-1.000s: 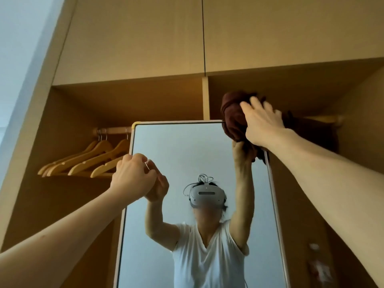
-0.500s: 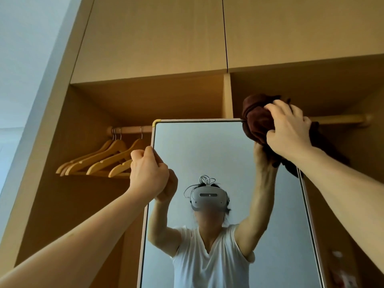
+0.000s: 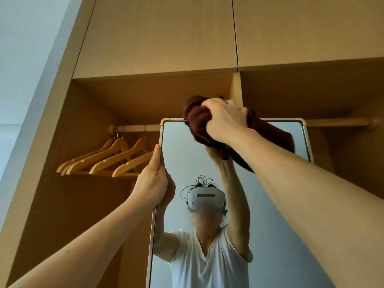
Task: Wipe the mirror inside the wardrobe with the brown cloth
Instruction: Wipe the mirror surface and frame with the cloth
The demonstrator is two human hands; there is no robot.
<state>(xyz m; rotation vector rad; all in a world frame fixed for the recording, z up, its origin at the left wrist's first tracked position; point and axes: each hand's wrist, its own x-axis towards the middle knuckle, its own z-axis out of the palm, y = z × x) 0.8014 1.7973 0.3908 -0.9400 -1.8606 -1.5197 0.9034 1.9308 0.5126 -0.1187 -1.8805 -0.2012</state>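
The brown cloth point(image 3: 196, 119) — soft, light, bunched — sits at the top edge of the mirror point(image 3: 178, 142), clamped in the right hand point(image 3: 225, 119); a bundled grip likely suits it. The left hand point(image 3: 152, 183) grips the mirror's left frame, hangers point(image 3: 108, 161) beyond.

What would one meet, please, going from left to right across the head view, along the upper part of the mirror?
In order: wooden hangers → left hand, its grip on the left edge of the mirror → right hand bunching the brown cloth → right stretch of the clothes rail.
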